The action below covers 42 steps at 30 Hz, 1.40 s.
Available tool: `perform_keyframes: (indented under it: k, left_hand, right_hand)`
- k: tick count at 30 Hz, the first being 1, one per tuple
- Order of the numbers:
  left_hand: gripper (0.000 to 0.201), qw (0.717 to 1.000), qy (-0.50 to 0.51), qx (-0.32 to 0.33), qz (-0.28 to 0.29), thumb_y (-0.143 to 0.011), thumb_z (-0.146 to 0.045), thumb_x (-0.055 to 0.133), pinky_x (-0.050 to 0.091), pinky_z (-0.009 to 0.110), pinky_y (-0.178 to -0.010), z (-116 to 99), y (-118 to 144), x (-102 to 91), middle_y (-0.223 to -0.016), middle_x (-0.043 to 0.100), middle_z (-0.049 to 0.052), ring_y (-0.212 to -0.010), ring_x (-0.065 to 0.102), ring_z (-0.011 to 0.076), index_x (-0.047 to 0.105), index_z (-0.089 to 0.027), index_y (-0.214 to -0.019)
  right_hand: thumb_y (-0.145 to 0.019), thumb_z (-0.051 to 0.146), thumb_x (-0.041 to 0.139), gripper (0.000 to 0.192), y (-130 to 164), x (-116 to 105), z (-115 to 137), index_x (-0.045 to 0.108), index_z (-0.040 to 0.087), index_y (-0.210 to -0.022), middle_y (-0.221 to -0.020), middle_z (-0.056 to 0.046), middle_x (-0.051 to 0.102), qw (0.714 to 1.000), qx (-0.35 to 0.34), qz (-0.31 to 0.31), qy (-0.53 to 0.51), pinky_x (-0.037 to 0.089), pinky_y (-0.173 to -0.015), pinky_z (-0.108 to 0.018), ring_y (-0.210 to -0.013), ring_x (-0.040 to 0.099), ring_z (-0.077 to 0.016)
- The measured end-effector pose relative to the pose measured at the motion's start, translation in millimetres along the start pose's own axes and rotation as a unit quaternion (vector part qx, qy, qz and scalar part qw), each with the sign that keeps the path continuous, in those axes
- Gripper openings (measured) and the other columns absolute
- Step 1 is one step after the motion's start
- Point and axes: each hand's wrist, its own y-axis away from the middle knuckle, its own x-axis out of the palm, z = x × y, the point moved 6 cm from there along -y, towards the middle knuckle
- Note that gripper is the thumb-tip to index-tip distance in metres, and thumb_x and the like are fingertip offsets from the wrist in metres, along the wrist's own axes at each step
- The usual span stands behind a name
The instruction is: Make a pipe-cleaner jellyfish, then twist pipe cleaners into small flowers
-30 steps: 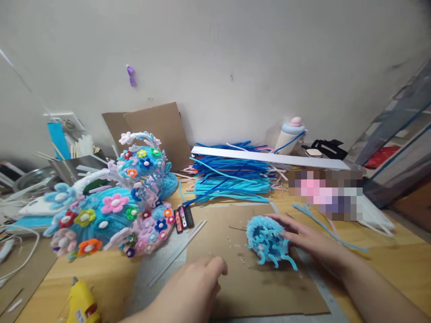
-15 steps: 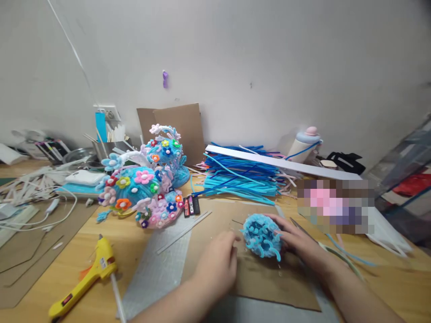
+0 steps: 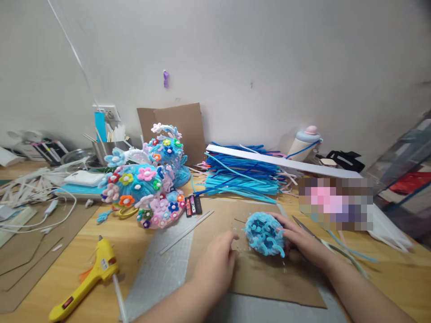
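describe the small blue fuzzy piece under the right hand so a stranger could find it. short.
Start at the brown cardboard sheet on the wooden table's near edge. On its far half sits a light blue pipe-cleaner dome, with the right hand cupping its right side. Unlike the flower-covered blue pieces to the left, it is plain blue with curled ends and no flowers.

Bright, even light; warped edges
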Motion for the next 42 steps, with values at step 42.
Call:
perform_keyframes:
  k: [42]
  left_hand:
    - [0.014, 0.971, -0.009, 0.235, -0.038, -0.080, -0.022, 0.055, 0.045, 0.035, -0.072, -69.3, 31.4, -16.1, -0.079, 0.060, 0.004, -0.078, 0.056, 0.0181, 0.053, -0.018, -0.067]
  right_hand:
    - [-0.076, 0.025, 0.049, 0.050, -0.9, 2.0, 4.3, 0.049, 0.023, -0.125, -0.104, -0.003, 0.064, 0.999, -0.013, -0.028, -0.038, 0.047, -0.047, -0.021, -0.061, 0.059, -0.0120]
